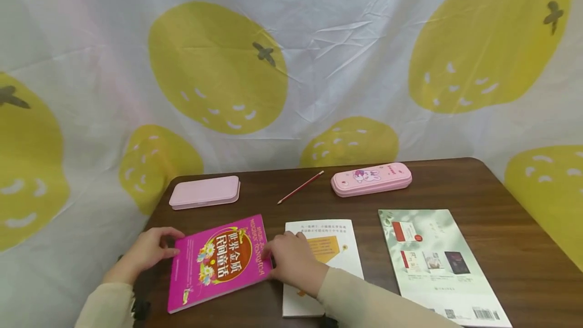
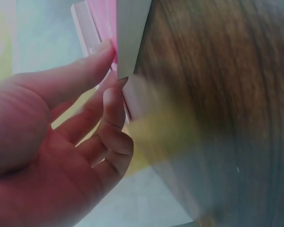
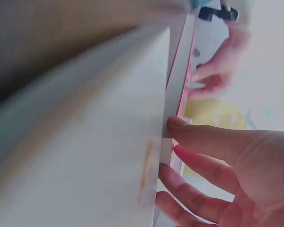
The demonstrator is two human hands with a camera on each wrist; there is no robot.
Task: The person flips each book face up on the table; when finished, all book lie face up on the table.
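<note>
A magenta book point(image 1: 218, 259) with flowers and large white Chinese characters on its cover is held between both hands, its title running sideways. My left hand point(image 1: 148, 252) pinches its left edge; in the left wrist view the thumb point(image 2: 102, 56) lies on the pink cover and the fingers curl at the edge. At the opposite edge, my right hand point(image 1: 296, 259) grips it between thumb and fingers, above a white book point(image 1: 339, 247) with an orange patch. The right wrist view shows the thumb point(image 3: 194, 132) against the book's side. Whether the magenta book touches the table cannot be told.
A pale green book point(image 1: 437, 262) lies on the right of the brown wooden table point(image 1: 496, 232). Along the back are a plain pink case point(image 1: 205, 191), a red pencil point(image 1: 300, 187) and a pink pencil case with a rabbit point(image 1: 371, 178). A lemon-print curtain point(image 1: 319, 90) hangs behind.
</note>
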